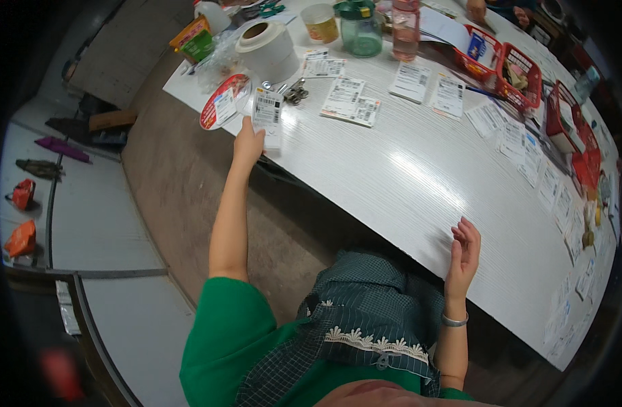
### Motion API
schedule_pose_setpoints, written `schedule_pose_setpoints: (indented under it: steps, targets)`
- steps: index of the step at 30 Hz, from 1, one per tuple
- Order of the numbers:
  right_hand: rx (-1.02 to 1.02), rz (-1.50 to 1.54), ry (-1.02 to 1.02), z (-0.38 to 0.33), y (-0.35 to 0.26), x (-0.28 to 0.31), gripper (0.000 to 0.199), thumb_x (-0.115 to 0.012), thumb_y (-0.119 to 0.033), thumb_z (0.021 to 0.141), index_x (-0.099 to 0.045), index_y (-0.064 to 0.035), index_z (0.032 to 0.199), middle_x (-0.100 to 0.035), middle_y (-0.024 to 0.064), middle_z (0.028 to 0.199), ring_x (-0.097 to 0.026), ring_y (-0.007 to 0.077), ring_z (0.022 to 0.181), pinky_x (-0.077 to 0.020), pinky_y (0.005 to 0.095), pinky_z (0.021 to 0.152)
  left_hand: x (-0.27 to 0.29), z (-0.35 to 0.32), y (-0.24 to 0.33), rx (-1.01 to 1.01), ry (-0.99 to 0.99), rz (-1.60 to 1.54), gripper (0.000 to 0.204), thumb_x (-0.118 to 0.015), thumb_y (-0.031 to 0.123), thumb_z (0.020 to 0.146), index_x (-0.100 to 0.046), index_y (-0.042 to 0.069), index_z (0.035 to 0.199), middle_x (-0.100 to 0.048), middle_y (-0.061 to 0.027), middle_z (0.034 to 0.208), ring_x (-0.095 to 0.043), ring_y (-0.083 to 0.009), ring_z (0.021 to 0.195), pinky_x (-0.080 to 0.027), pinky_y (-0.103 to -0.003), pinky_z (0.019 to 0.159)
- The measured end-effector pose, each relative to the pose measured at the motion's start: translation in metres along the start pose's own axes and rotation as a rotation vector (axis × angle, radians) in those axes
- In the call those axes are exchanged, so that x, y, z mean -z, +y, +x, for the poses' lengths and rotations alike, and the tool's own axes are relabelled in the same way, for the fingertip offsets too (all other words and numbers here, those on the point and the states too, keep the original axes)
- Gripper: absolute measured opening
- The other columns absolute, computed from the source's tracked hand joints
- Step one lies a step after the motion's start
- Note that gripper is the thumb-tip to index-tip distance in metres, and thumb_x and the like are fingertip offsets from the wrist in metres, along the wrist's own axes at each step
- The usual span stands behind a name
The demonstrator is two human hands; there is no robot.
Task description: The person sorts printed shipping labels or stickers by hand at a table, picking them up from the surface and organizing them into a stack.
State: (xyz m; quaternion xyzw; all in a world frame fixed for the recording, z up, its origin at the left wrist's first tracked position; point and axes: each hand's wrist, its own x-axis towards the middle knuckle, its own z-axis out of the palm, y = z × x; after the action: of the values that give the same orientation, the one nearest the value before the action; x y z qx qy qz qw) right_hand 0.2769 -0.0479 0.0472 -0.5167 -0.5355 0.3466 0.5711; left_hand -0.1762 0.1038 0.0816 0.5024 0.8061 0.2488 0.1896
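Note:
At the table's left edge, my left hand (248,141) grips the lower side of a small stack of white printed labels (267,121). My thumb lies along the stack's side, and the fingers beneath are partly hidden. Beside that stack lies a red and white oval fan-like sheet (217,112) with a label on it. A bunch of metal clips or keys (296,91) rests just beyond. My right hand (465,251) hovers at the front edge with loosely bent fingers apart, holding nothing. A bracelet circles that wrist.
The white table (372,169) bears more label stacks (351,100), a big white roll (267,51), a green jar (360,34) and a pink bottle (406,30). Red baskets (519,74) line the far right, near rows of labels (513,141). Another person's hand (476,9) shows at the far edge.

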Motion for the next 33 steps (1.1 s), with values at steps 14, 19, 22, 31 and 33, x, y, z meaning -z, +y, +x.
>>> schedule_pose_setpoints:
  steps: [14,19,22,31,33]
  targets:
    - [-0.386,0.143,-0.016,-0.030,-0.024,0.014,0.014,-0.052,-0.006,0.090,-0.052,0.0036,0.100,-0.063,0.0060,0.077,-0.052,0.0037,0.062,-0.0422,0.0194,0.055,-0.149,-0.247,0.158,0.021,-1.037,-1.058,0.052,-0.062,0.005,0.082,-0.035,-0.001,0.126,-0.057,-0.0126,0.110,-0.062,-0.0142,0.089,-0.056,-0.023,0.059]
    - [-0.360,0.148,0.101,-0.050,-0.022,0.043,0.013,-0.051,-0.007,0.091,-0.053,0.0032,0.098,-0.063,0.0051,0.075,-0.052,0.0034,0.065,-0.0410,0.0186,0.057,-0.160,-0.262,0.162,0.166,-1.469,-1.077,0.054,-0.055,0.017,0.088,-0.030,-0.005,0.131,-0.054,-0.0201,0.114,-0.065,-0.0239,0.089,-0.059,-0.027,0.062]
    - [-0.363,0.089,0.074,-0.058,-0.020,0.053,0.013,-0.051,-0.007,0.091,-0.053,0.0033,0.098,-0.062,0.0054,0.074,-0.052,0.0038,0.065,-0.0408,0.0190,0.058,-0.166,-0.260,0.162,0.195,-1.575,-1.077,0.053,-0.052,0.021,0.090,-0.033,-0.010,0.128,-0.055,-0.0232,0.113,-0.065,-0.0269,0.089,-0.059,-0.030,0.065]
    - [-0.373,-0.118,0.143,-0.061,-0.021,0.055,0.011,-0.057,-0.007,0.087,-0.055,0.0019,0.094,-0.055,0.0009,0.063,-0.047,0.0033,0.056,-0.0375,0.0184,0.050,-0.170,-0.276,0.165,0.144,-1.325,-0.962,0.040,-0.060,0.004,0.083,-0.046,-0.010,0.117,-0.061,-0.0192,0.104,-0.065,-0.0225,0.087,-0.058,-0.025,0.069]
    - [-0.397,-0.057,0.198,-0.064,-0.020,0.056,0.011,-0.061,-0.005,0.084,-0.055,0.0009,0.092,-0.054,-0.0007,0.062,-0.045,0.0019,0.055,-0.0365,0.0170,0.048,-0.175,-0.280,0.161,0.124,-1.217,-0.967,0.039,-0.061,0.001,0.081,-0.048,-0.008,0.117,-0.062,-0.0162,0.103,-0.064,-0.0188,0.087,-0.057,-0.025,0.070]
